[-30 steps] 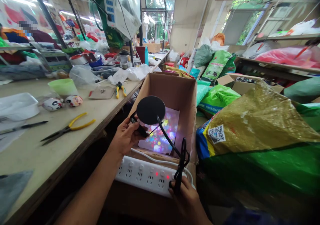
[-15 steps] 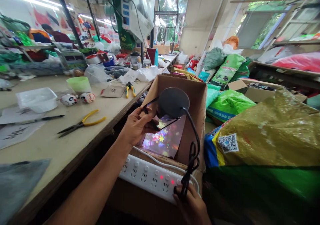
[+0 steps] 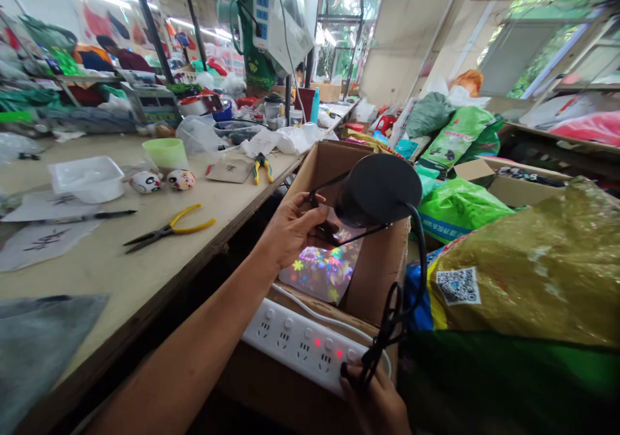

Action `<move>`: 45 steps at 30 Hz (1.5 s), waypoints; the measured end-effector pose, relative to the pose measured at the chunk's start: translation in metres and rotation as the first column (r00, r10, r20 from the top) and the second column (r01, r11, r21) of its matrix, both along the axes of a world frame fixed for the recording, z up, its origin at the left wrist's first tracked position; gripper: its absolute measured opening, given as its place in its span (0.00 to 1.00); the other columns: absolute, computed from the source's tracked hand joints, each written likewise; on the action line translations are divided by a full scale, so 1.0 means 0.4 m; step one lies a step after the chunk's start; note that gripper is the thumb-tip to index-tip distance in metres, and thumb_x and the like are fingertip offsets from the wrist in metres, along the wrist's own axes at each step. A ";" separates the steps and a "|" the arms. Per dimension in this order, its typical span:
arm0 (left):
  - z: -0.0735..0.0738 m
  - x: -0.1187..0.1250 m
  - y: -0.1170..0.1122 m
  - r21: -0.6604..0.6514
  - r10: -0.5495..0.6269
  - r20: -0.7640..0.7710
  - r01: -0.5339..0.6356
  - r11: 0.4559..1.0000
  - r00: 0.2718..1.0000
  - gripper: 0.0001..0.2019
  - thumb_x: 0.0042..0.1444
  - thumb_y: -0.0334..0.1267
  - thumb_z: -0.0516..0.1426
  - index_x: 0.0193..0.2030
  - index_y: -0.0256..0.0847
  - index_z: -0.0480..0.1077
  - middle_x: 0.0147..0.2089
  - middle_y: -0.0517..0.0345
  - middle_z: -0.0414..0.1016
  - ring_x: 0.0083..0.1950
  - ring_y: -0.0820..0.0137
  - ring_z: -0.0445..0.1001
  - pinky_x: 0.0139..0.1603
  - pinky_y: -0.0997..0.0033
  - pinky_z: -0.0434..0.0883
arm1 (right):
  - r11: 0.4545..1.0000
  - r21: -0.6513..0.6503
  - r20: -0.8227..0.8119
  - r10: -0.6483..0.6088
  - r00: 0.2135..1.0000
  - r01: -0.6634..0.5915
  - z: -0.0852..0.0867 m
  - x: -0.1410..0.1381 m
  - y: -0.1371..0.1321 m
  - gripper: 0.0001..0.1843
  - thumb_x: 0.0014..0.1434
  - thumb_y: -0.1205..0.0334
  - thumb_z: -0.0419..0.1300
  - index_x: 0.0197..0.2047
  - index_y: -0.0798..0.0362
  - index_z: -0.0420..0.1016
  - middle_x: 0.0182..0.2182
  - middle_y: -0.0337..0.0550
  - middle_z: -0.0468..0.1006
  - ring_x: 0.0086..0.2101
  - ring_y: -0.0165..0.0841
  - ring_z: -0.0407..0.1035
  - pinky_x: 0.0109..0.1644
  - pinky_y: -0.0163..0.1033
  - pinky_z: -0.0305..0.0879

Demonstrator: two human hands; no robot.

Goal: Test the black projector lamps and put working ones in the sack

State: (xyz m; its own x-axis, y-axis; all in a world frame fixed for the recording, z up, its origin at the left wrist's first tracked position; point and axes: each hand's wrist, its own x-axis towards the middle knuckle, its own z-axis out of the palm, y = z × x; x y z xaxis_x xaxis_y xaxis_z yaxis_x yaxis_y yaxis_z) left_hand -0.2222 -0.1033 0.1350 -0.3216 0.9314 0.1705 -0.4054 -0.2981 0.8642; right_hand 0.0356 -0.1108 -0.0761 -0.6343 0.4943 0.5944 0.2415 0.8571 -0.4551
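Centre frame, the left hand [image 3: 303,228] pinches the bracket [image 3: 365,235] of the black lamp [image 3: 380,190], which is tilted above the box [image 3: 387,261]. Lower centre-right, the right hand [image 3: 380,399] has its fingers curled at the bundled cord [image 3: 385,332], against the right end of the power strip [image 3: 290,338] (whether it grips a plug is hidden). Coloured light falls on the sheet [image 3: 329,261] inside the box. A slack left grip could drop the lamp; a tug on the cord might shift the strip. Pliers [image 3: 169,228] lie on the table [image 3: 145,267] at left.
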 end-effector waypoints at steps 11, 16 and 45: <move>-0.002 0.000 0.000 0.020 -0.042 -0.003 0.042 0.999 0.999 0.19 0.46 0.40 0.64 0.42 0.41 0.62 0.24 0.59 0.77 0.24 0.66 0.77 0.24 0.67 0.76 | 0.999 0.035 0.017 -0.010 1.000 0.009 0.009 -0.003 -0.003 0.06 0.61 0.63 0.54 0.41 0.50 0.71 0.35 0.49 0.76 0.32 0.36 0.76 0.32 0.33 0.74; 0.006 0.003 -0.005 -0.014 -0.013 -0.004 0.013 1.000 1.000 0.21 0.43 0.40 0.65 0.41 0.40 0.61 0.23 0.59 0.76 0.22 0.66 0.76 0.23 0.67 0.76 | 1.000 -0.015 -0.010 -0.002 1.000 0.002 0.019 -0.008 -0.006 0.06 0.60 0.64 0.55 0.40 0.50 0.71 0.34 0.47 0.76 0.30 0.35 0.76 0.31 0.32 0.74; -0.207 0.175 -0.210 0.197 0.235 -0.930 -0.158 0.968 0.282 0.13 0.54 0.32 0.57 0.47 0.43 0.64 0.38 0.55 0.76 0.37 0.65 0.76 0.38 0.69 0.72 | 0.605 -0.781 -0.300 -0.145 0.943 -0.155 0.192 0.086 0.006 0.50 0.44 0.46 0.69 0.64 0.49 0.49 0.54 0.57 0.69 0.48 0.47 0.69 0.45 0.46 0.71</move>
